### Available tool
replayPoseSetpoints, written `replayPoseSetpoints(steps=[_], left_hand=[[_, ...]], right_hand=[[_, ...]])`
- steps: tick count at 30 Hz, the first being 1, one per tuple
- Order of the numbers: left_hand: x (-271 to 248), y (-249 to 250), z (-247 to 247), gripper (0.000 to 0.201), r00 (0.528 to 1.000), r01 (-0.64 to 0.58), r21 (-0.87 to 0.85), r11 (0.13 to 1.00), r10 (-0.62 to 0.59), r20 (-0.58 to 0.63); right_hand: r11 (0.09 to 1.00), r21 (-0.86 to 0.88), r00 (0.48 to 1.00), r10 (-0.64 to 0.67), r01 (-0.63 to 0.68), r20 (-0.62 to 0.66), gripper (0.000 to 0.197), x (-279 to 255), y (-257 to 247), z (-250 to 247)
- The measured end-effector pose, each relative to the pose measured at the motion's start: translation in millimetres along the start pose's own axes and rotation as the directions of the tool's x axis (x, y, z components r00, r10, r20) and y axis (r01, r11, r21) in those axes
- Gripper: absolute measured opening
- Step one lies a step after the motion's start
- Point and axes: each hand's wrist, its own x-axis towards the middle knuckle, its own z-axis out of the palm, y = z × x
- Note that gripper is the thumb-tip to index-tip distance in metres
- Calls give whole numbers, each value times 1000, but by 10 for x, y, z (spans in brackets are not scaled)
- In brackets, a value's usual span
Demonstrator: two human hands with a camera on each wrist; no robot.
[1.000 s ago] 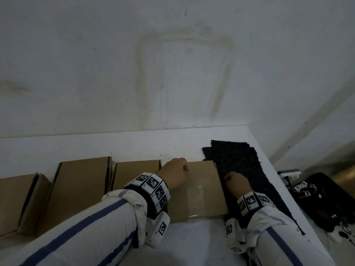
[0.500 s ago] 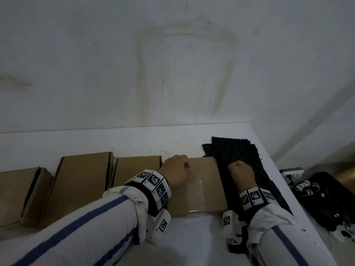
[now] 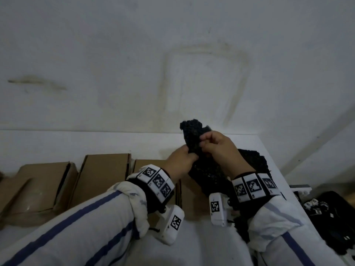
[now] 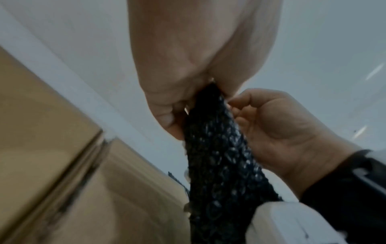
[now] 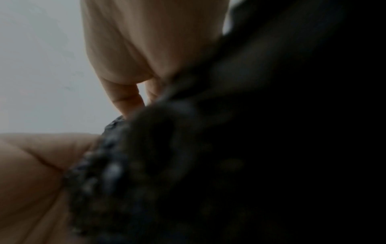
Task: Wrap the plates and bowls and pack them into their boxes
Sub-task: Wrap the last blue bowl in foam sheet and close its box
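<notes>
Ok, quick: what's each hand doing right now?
Left hand: pinching the black bubble wrap.
Right hand: pinching the same sheet, lifted off the table.

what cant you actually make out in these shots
- Plates and bowls: none in any view; the cardboard boxes are closed, so their contents are hidden.
- Box under the black bubble wrap: head view, mostly covered by the wrap and both wrists.
- Right hand grip: right wrist view is blurred and darkened by wrap against the lens.
- Dark gear beside the table: dim, cut by the right edge.
- Left hand fingertips: buried in wrap.
</notes>
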Motion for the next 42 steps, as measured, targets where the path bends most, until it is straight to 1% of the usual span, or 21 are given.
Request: replayPoseSetpoints(steps=[2, 4, 7, 8, 10, 12, 13, 14, 15, 17, 18, 19, 22, 26, 28, 31, 34, 36, 38, 40, 42], left_hand=[[-132, 17, -297, 11, 994, 37, -133, 990, -50, -96], [-293, 3, -589, 16, 984, 27, -352, 936, -87, -157], [-535, -87, -1070, 19, 969, -30, -593, 805, -123, -216], [-600, -161, -1246, 17, 959, -53, -581, 812, -122, -258], [-734, -323, -1618, 24, 904, -68, -390, 918, -108, -413], [-933, -487, -1982, 52, 774, -31, -135, 990, -62, -631], [-1062, -551, -2153, 62, 703, -51, -14, 999, 26, -711], [-1190, -605, -2323, 64, 683, -83, 118, 990, 143, -716], [-1313, -646, -2482, 64, 730, -128, 217, 968, 240, -640], [-1571, -705, -2777, 62, 893, -181, 199, 963, 246, -376], [-1692, -741, -2920, 61, 940, -174, 141, 975, 207, -271], [-1801, -780, -3072, 59, 955, -166, 94, 982, 183, -233], [-2104, -918, -3556, 41, 916, -114, 63, 992, 129, -379], [-2424, -1182, -4197, 21, 820, -115, -38, 993, 73, -567], [-2539, -1283, -4392, 22, 821, -118, -152, 981, 10, -571], [-2635, -1443, -4594, 25, 797, -118, -219, 968, -39, -602], [-2637, -1616, -4672, 24, 809, -47, -281, 958, -129, -574], [-2629, -1692, -4670, 27, 848, 19, -320, 947, -185, -496], [-2649, -1790, -4708, 30, 866, 82, -337, 938, -234, -442], [-2675, -1923, -4788, 26, 877, 152, -226, 962, -237, -419], [-2681, -2071, -4874, 19, 879, 295, 51, 954, -250, -406]], right_hand=[[988, -144, 994, -49, 62, 94, 45, 9, -104, 126], [969, -235, 943, 0, 83, 334, 70, -4, -196, 321], [929, -324, 848, 19, 182, 529, 71, -50, -370, 767], [907, -357, 854, -6, 224, 520, 63, -56, -441, 937], [853, -444, 889, -49, 275, 455, 50, -71, -629, 1282], [853, -441, 897, -69, 280, 436, 49, -91, -820, 1635], [852, -435, 896, -86, 292, 435, 46, -111, -924, 1826], [840, -436, 896, -122, 323, 428, 41, -131, -1027, 2025], [820, -446, 894, -165, 360, 417, 34, -162, -1137, 2223], [799, -425, 873, -239, 425, 424, 22, -243, -1355, 2641], [810, -384, 859, -262, 444, 440, 19, -293, -1456, 2845], [834, -321, 842, -276, 449, 463, 17, -344, -1549, 3043], [865, -182, 781, -308, 467, 543, 19, -477, -1771, 3592], [736, -202, 656, -399, 646, 641, 61, -526, -1951, 4153], [712, -236, 591, -301, 661, 749, 81, -554, -2004, 4363], [530, -377, 526, -160, 760, 835, 87, -659, -2011, 4734], [497, -480, 594, -92, 722, 799, 83, -810, -1911, 5095], [458, -561, 689, -173, 689, 704, 54, -840, -1816, 5248], [414, -627, 735, -187, 660, 651, 29, -830, -1756, 5321], [392, -654, 744, -142, 648, 652, 22, -788, -1667, 5378], [454, -649, 751, -73, 611, 656, 21, -735, -1592, 5453]])
